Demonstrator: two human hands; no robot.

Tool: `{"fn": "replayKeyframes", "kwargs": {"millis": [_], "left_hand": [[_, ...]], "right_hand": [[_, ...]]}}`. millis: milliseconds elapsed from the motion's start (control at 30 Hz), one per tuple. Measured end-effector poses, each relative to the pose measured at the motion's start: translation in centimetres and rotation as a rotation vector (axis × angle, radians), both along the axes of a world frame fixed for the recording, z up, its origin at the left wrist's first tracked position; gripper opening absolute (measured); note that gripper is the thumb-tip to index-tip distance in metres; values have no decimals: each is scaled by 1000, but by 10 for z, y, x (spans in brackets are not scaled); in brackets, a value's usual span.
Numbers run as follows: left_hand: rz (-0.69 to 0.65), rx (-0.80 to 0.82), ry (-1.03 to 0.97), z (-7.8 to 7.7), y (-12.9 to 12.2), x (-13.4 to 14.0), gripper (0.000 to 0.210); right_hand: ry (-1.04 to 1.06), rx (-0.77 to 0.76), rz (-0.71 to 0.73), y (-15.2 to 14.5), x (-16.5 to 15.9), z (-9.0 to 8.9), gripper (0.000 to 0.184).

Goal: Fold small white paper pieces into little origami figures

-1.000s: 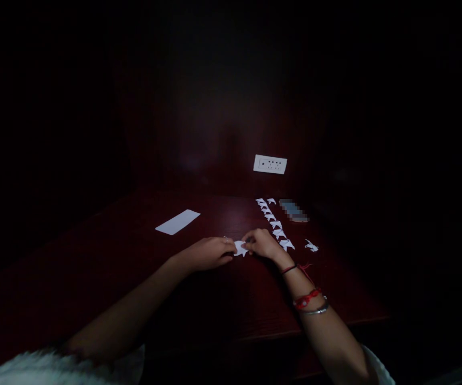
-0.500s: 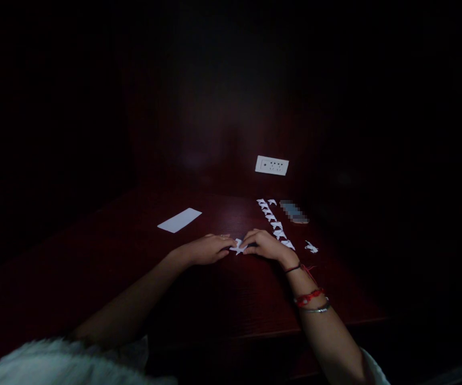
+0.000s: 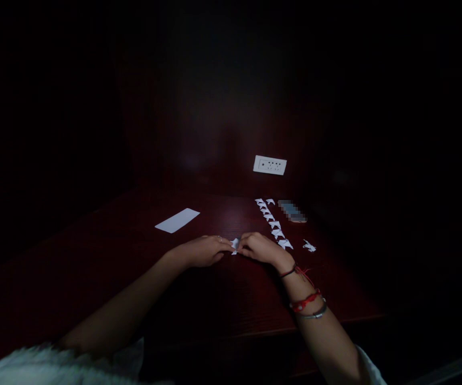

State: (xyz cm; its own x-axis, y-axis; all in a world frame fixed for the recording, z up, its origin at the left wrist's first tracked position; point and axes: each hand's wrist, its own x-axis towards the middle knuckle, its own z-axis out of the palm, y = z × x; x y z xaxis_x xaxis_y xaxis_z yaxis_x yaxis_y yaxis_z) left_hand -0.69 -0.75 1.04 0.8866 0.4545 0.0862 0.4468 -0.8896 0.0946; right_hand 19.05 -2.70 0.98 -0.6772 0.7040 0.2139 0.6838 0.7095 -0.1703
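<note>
A small folded piece of white paper (image 3: 235, 245) lies on the dark red table between my two hands, partly covered by their fingers. From the left, my left hand (image 3: 209, 250) presses its fingertips on the paper; a ring shows on one finger. My right hand (image 3: 260, 248) has its fingers bent together on the paper's right side. Just beyond the right hand runs a row of several folded white paper pieces (image 3: 272, 223). To the left, a flat white paper strip (image 3: 177, 220) rests on the table.
A phone (image 3: 292, 211), blurred out, lies right of the paper row. Nearer sits a loose folded paper piece (image 3: 309, 246). On the back wall is a white power socket (image 3: 270, 165). The table's front edge (image 3: 271, 332) passes below my arms; the surroundings are very dark.
My right hand has shifted slightly left over the folded paper and now covers more of it. The paper shows a smaller outline between the fingers. The whole view has moved a little.
</note>
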Motion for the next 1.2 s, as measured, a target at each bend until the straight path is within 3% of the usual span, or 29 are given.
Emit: {"fn": "replayKeyframes", "kwargs": {"millis": [300, 500, 700, 833, 1000, 1200], "left_hand": [[-21, 16, -12, 2, -2, 4, 35], [71, -30, 3, 5, -7, 4, 39], [7, -51, 9, 9, -13, 4, 40], [-4, -60, 18, 8, -12, 3, 41], [75, -100, 28, 7, -11, 0, 47], [10, -120, 28, 6, -10, -1, 42]], "right_hand": [[160, -160, -89, 9, 1, -7, 17], [297, -315, -205, 13, 1, -9, 18], [357, -378, -295, 12, -3, -7, 13], [380, -365, -308, 14, -3, -10, 15], [367, -371, -262, 17, 1, -15, 16], [298, -376, -130, 15, 7, -13, 18]]}}
